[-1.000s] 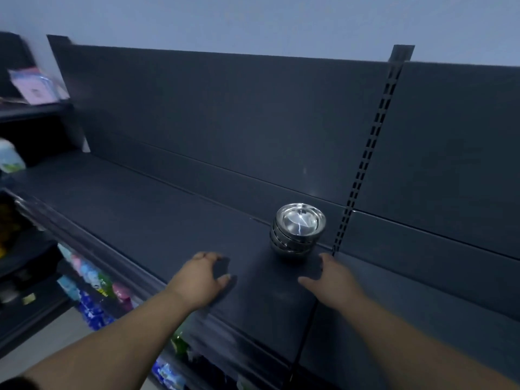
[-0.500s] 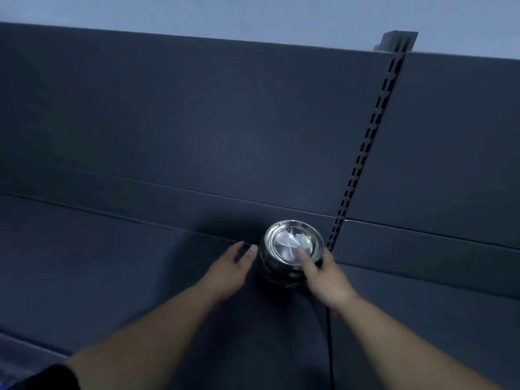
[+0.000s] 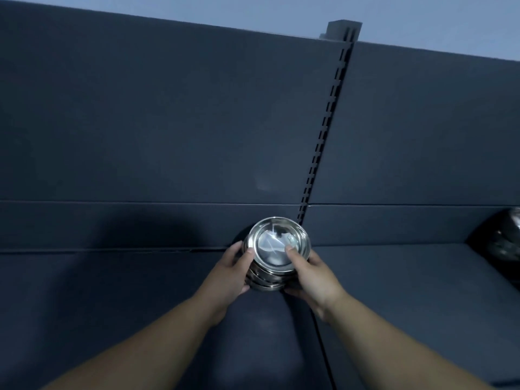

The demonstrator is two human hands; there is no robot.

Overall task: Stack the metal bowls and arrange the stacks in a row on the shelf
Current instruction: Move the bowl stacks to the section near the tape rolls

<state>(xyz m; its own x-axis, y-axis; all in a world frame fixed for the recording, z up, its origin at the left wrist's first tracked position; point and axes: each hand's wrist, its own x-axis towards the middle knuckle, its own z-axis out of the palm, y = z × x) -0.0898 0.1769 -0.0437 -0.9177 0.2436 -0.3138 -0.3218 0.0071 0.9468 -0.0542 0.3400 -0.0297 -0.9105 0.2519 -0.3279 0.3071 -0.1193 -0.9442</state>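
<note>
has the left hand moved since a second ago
Yes. The left hand moved back along the shelf toward the slotted upright and now grips the bowl stack.

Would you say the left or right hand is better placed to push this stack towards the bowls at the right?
Left, probably: the left hand holds the stack's left side, behind such a push; the right hand sits between it and the other bowls.

Dark back panels (image 3: 168, 122) either side of slotted upright (image 3: 323, 142); shelf (image 3: 112, 305) below its foot; pale wall (image 3: 281, 9) above upright; dim light.
</note>
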